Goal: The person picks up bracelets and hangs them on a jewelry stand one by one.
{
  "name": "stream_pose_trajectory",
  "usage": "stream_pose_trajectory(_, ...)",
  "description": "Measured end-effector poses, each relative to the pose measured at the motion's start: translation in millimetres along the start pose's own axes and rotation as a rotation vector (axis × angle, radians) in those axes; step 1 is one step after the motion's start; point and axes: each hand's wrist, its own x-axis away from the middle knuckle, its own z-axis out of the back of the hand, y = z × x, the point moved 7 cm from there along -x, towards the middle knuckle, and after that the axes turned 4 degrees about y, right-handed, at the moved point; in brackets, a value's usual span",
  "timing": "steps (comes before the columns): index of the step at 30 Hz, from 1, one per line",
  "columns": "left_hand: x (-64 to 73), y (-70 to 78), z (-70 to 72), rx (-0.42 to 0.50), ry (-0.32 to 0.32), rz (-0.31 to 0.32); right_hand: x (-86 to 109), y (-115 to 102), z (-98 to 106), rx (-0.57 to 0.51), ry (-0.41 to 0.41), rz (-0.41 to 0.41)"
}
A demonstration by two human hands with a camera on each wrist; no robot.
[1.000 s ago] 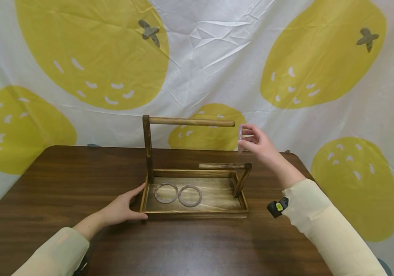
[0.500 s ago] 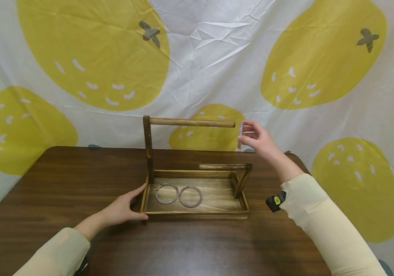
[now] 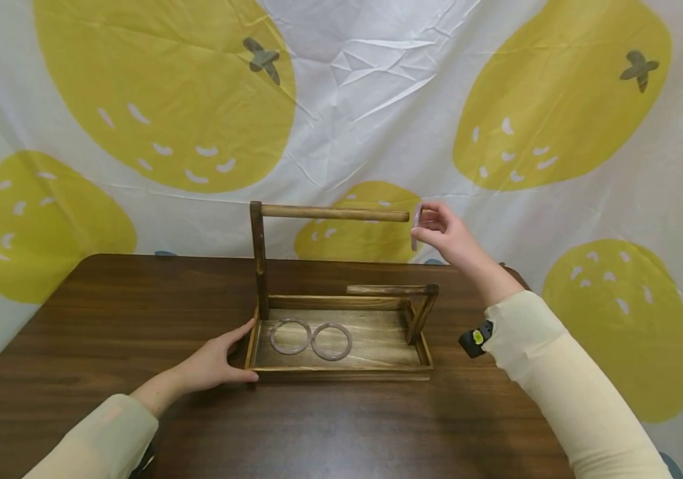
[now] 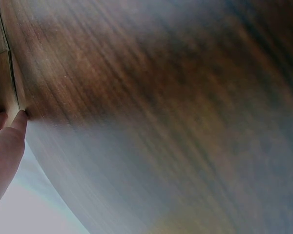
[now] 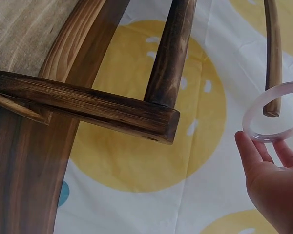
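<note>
A wooden two-bar bracelet stand (image 3: 341, 374) rests on the table, its tray base holding two pale lilac bangles, one at left (image 3: 290, 352) and one beside it (image 3: 332, 357). My right hand (image 3: 447, 233) pinches a third bangle (image 3: 417, 216) upright, just off the free end of the upper bar (image 3: 335, 213). In the right wrist view that bar's tip appears within the outline of the held bangle (image 5: 256, 108), with my fingers on its lower rim. My left hand (image 3: 212, 361) touches the tray's left end, thumb along the front wall and fingers fairly straight at the side.
The lower bar (image 3: 386, 289) juts leftward from a short post (image 3: 420, 316) at the tray's right. A tall post (image 3: 259, 259) carries the upper bar at left. Behind the brown table (image 3: 341, 426) hangs a fruit-patterned cloth (image 3: 371, 133).
My right hand has risen slightly with the bangle, bringing it up to the height of the upper bar's end. The left hand and the stand stay in place.
</note>
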Motion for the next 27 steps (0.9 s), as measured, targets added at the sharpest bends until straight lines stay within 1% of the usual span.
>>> stream_pose_trajectory(6,0.5,1.0,0.5,-0.005,0.004,0.002,-4.6,-3,0,0.007,-0.007,0.009)
stream_pose_trajectory(14,-0.8,-1.2,0.0,-0.007,0.007,-0.001,-10.1,-5,-1,0.029,-0.008,0.005)
stream_pose_trajectory(21,-0.8,-0.9,-0.3,0.006,-0.001,0.000,-15.5,-7,-3,0.048,-0.012,0.029)
stream_pose_trajectory(27,-0.9,-2.9,-0.9,0.009,0.001,0.001,-18.8,-11,-5,0.033,-0.014,0.055)
